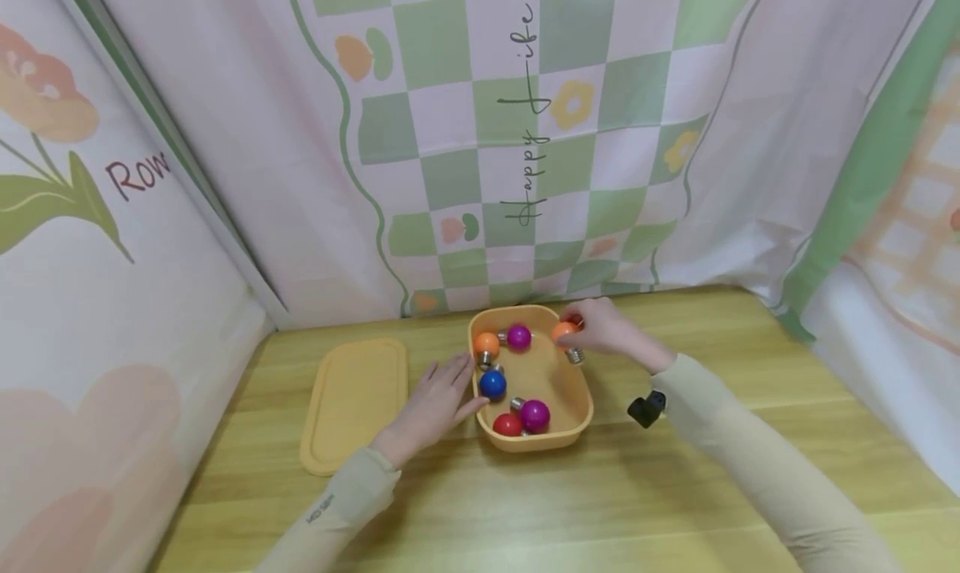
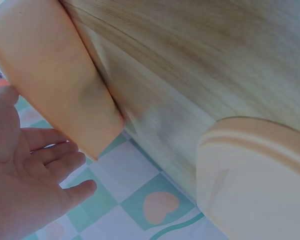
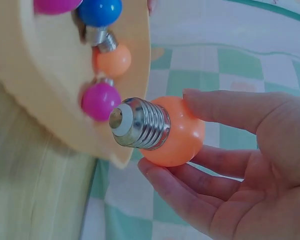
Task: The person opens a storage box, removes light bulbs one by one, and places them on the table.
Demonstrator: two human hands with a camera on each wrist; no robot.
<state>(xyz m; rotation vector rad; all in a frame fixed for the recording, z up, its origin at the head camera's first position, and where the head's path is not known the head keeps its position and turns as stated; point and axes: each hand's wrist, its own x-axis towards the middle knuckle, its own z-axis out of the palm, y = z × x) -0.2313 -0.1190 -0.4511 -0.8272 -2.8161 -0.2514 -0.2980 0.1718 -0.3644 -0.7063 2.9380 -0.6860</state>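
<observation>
My right hand [image 1: 602, 327] pinches an orange light bulb [image 3: 177, 132] between thumb and fingers, its metal screw base pointing away from the palm. In the head view this bulb overlaps the far right rim of a yellow-orange plastic box [image 1: 551, 441]. My left hand [image 1: 435, 402] lies with fingers extended along the box's left wall, the thumb at the rim. Inside the box are another orange bulb [image 1: 486, 343], a purple bulb [image 1: 519, 337] at the far end, a blue bulb [image 1: 492, 384] at the left, and a second purple bulb [image 1: 535, 415] beside a red bulb [image 1: 507, 424] at the near end.
A flat yellow-orange lid [image 1: 354, 406] lies on the wooden table [image 1: 480, 515] left of the box. A checked curtain [image 1: 510, 139] hangs behind the table's far edge. A small black device [image 1: 647, 409] sits at the right wrist.
</observation>
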